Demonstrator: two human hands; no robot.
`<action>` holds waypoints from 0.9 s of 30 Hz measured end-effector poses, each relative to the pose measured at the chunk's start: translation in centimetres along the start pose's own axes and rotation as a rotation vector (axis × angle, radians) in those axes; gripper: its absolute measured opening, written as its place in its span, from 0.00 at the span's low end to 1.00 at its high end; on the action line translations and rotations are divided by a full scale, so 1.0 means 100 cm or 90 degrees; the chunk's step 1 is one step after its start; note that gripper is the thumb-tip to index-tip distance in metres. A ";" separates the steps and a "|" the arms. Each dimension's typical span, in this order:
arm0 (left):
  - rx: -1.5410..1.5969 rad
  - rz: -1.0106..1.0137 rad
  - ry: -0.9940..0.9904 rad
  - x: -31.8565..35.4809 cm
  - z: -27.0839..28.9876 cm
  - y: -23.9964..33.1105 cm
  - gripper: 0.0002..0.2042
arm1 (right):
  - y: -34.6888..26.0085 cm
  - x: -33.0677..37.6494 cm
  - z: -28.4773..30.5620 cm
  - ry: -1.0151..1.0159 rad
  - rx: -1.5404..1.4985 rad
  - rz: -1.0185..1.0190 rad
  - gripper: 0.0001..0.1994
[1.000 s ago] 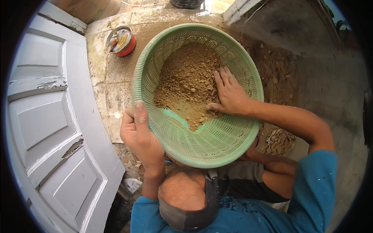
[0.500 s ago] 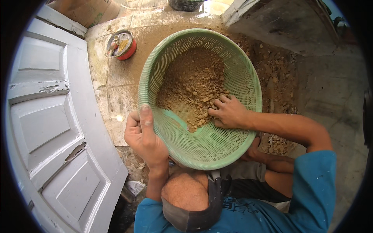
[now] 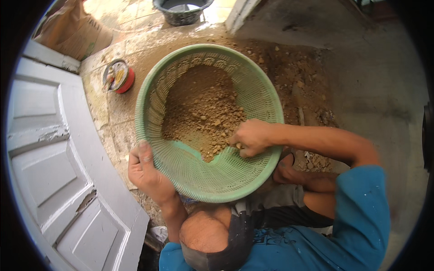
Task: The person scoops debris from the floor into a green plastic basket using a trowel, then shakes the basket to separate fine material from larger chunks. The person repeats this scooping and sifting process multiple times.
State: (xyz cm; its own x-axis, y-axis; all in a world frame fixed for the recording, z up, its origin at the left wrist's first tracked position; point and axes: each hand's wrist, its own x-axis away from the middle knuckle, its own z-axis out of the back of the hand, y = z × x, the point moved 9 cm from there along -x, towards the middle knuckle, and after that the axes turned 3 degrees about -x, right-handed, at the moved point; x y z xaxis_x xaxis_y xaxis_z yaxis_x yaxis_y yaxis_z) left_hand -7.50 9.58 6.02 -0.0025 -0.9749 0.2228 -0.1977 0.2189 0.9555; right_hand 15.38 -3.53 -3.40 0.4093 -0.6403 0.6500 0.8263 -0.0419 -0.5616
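A round green plastic mesh basket (image 3: 235, 189) is tipped in front of me, its mouth facing up. Brown soil (image 3: 199, 104), fine at the far side and lumpy with stones nearer me, covers part of its inside. My left hand (image 3: 151, 174) is closed on the basket's left rim, thumb up along the outer edge. Inside the basket, at the right edge of the soil, my right hand (image 3: 255, 137) has its fingers curled in. A small pale stone (image 3: 238, 146) shows at those fingertips. Most of the fingers' undersides are hidden.
A red tin (image 3: 124, 81) with things on top stands left of the basket. A dark tub (image 3: 183, 13) and a brown paper sack (image 3: 74, 31) are farther off. A worn white panelled door (image 3: 45, 135) flanks the left; rubble (image 3: 312, 90) lies on the right.
The view has shifted, so the basket sits further left and slightly lower. My right hand's fingers have curled in from a spread reach over the lumps. My left hand stays on the rim.
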 end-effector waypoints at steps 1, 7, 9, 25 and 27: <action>0.017 0.002 -0.009 0.000 -0.002 0.000 0.13 | 0.002 0.005 0.007 -0.011 -0.067 -0.010 0.12; 0.026 -0.004 -0.052 -0.001 -0.007 0.002 0.13 | 0.058 0.105 0.110 0.162 -0.352 -0.021 0.10; 0.003 -0.005 -0.037 -0.001 -0.004 0.003 0.13 | 0.118 0.164 0.134 0.228 -0.303 -0.282 0.14; -0.012 -0.013 -0.011 0.010 -0.008 0.005 0.13 | 0.022 -0.009 0.019 0.316 0.165 -0.173 0.50; -0.017 -0.018 -0.009 0.010 -0.009 0.006 0.13 | 0.028 -0.012 -0.010 0.153 0.119 -0.183 0.52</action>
State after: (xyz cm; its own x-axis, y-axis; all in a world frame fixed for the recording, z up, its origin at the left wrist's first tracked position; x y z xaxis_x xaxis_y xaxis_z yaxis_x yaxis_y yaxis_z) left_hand -6.71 8.78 7.01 -0.0104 -0.9811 0.1934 -0.1715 0.1923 0.9662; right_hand 16.80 -3.66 -6.21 0.0671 -0.7847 0.6162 0.9587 -0.1204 -0.2577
